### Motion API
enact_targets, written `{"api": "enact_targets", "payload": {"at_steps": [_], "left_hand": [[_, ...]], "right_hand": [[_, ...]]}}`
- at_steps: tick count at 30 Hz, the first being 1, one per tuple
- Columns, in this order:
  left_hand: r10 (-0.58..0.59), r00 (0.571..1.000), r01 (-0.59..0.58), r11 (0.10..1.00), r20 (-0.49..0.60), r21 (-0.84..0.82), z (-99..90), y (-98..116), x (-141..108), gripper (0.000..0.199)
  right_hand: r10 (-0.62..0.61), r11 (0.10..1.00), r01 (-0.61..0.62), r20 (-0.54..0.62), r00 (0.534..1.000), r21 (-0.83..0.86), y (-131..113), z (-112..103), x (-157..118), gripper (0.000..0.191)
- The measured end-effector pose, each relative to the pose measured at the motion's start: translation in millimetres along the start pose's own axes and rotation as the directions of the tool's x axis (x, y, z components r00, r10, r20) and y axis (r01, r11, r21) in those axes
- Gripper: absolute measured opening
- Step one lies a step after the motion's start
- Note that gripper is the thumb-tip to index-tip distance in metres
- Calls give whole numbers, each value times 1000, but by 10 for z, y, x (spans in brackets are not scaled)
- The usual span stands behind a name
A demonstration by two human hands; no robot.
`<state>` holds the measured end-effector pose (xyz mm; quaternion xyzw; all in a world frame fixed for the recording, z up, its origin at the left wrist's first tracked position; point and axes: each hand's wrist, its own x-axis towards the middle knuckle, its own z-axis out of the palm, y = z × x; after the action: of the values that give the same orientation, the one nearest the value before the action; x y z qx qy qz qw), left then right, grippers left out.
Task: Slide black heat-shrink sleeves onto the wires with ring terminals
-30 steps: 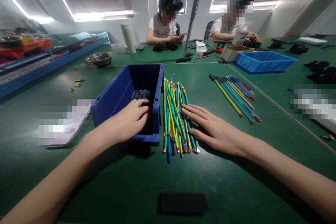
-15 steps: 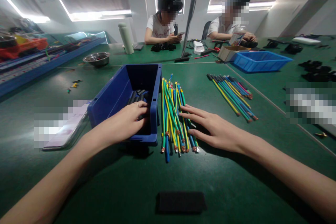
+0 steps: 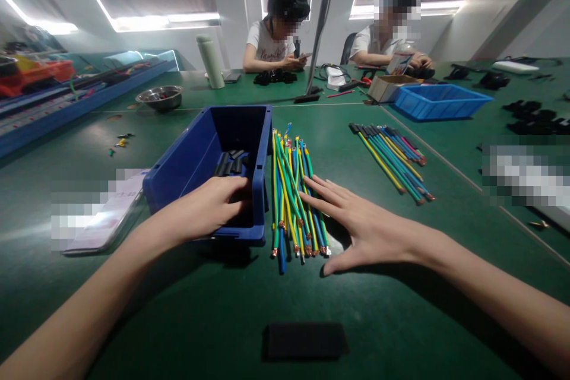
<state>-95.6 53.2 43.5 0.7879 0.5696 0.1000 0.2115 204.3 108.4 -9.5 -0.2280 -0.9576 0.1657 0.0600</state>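
My left hand [image 3: 208,205] reaches into a dark blue bin [image 3: 178,175]; its thumb and forefinger are apart, while the fingertips are partly hidden in shadow. Several short black sleeves [image 3: 229,164] lie on the bin floor beyond the fingers. Right of the bin lies a loose bundle of cut wires [image 3: 291,202], green, yellow and blue, with bare copper at the near ends and lugs at some far ends. My right hand [image 3: 363,219] is open, fingers spread, its fingertips resting at the bundle's right side and its thumb on the table.
More wires with black sleeves [image 3: 392,160] lie to the right. A black block [image 3: 305,341] is in front. A covered paper [image 3: 120,208], a metal bowl [image 3: 159,98], a light blue tray [image 3: 440,102] and a stand [image 3: 314,53] surround the work area. Two people sit opposite.
My left hand has moved slightly back toward me, showing more of the sleeves. My right thumb has swung away from the wires, spreading the hand wider.
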Motion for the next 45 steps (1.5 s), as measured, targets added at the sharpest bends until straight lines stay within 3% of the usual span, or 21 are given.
{"api": "enact_targets", "payload": {"at_steps": [13,21,25,33,37,45], "left_hand": [[27,998,-25,999,-53,45,30,-53,15,24],[40,992,-32,997,-118,67,58,-78,11,23],[41,990,-31,997,-138,76,50,-51,-4,25],[25,984,-9,996,-174,93,57,-28,-39,30],[32,986,-16,996,-163,93,53,-29,-36,29],[59,987,-44,994,-151,101,54,-35,-12,28]], "right_hand": [[78,996,-81,66,995,42,-58,-123,27,97],[65,998,-66,38,997,20,-37,-84,-21,105],[90,995,-91,19,996,32,-11,-108,-19,91],[127,973,-162,-200,971,-165,13,-73,67,59],[135,970,-173,-212,968,-169,36,-86,61,50],[180,982,-187,-177,968,-22,10,-69,71,43]]}}
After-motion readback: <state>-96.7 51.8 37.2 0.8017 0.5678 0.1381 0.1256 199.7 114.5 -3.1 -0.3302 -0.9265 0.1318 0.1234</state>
